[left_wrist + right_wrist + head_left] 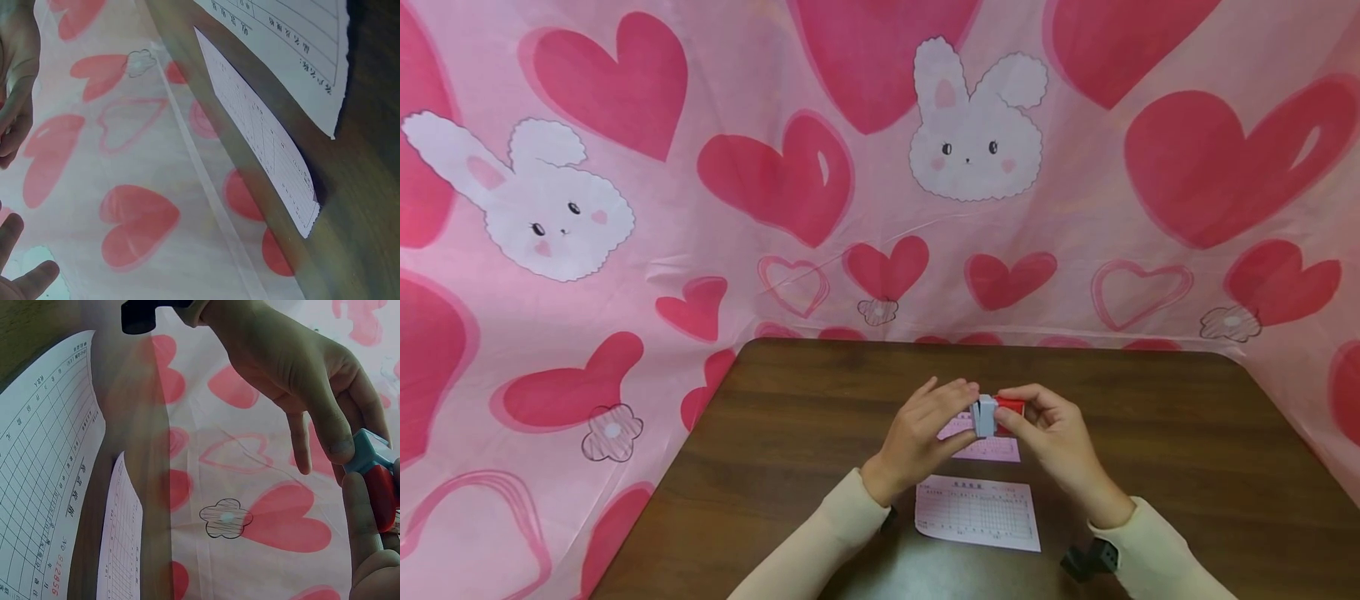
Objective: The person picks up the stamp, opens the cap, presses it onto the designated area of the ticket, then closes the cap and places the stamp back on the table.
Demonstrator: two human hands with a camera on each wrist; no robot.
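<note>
Both hands hold a small red stamp (1011, 406) with a grey-blue cap (985, 417) above the table. My left hand (921, 429) pinches the cap between thumb and fingers. On the right, my right hand (1060, 429) grips the red body. The right wrist view shows the left thumb against the cap (369, 453) and a right finger along the red part (380, 497). Below the hands lies a pink printed form (988, 450), partly hidden by them. Nearer me is a white printed form (977, 512), flat on the table.
The brown wooden table (790, 467) has rounded far corners. A pink curtain (730, 75) with hearts and rabbits hangs behind and beside it. A black wrist camera (1090, 560) sits at the right sleeve.
</note>
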